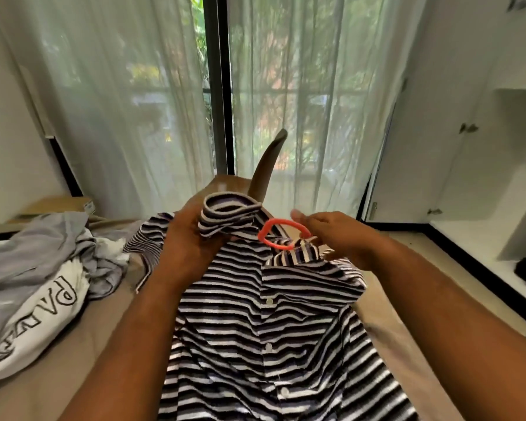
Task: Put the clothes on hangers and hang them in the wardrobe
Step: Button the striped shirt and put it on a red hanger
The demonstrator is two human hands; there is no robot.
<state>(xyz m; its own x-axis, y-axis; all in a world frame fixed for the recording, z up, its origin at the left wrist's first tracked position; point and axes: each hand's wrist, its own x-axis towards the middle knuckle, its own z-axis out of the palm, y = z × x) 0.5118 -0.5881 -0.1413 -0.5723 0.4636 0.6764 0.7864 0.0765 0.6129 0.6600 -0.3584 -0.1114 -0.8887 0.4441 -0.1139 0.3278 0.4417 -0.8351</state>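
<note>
L hand (189, 238) grips collar of striped shirt (255, 329) | R hand (331, 235) pinches hook of orange hanger (266, 230), just L of it | wardrobe (468, 147) further R

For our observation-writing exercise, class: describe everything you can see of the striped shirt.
The striped shirt is a knit-looking button-up in black, white and purplish bands, with white buttons down the front. It lies front-up and creased on the bed. The left hand grips its raised collar; an orange hanger hook sticks out at the neck, the right hand beside it.
</note>
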